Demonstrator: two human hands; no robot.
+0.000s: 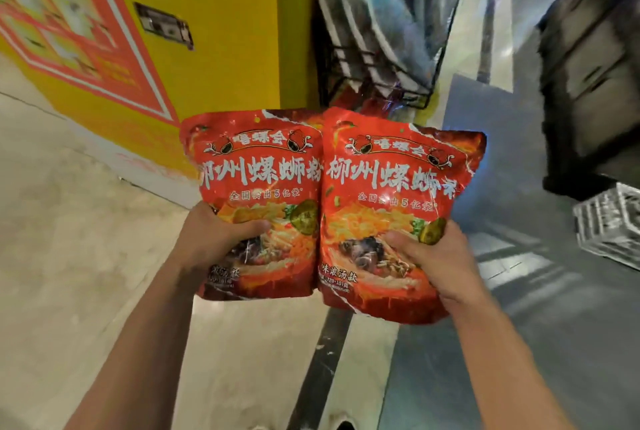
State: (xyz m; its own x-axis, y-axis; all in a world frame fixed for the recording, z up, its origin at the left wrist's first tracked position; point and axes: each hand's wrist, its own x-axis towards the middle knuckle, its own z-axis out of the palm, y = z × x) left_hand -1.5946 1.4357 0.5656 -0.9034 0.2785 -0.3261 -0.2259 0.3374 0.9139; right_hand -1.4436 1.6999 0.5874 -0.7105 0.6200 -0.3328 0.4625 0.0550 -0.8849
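Looking down through the head camera, we see two red noodle packets held up side by side in front of us, both upright with their printed fronts facing us. Our left hand (211, 239) grips the left packet (256, 173) at its lower left edge, with the thumb pressed across the front and the fingers hidden behind. Our right hand (443, 263) grips the right packet (398, 187) at its lower right edge in the same way, thumb on the front and fingers out of sight behind. The two packets touch along their inner edges, and the right one slightly overlaps the left. Both are in the air, well above the pale floor (69, 221).

Behind the packets stands a yellow pillar (214, 24) with an orange poster (69, 31) on its left face. Just right of the pillar is a black wire rack (408, 90) filled with goods in clear wrap. At the far right we make out dark stacked crates (588, 66), blurred, with a white crate (609, 225) below them. A dark strip (322, 353) runs along the floor between our forearms.
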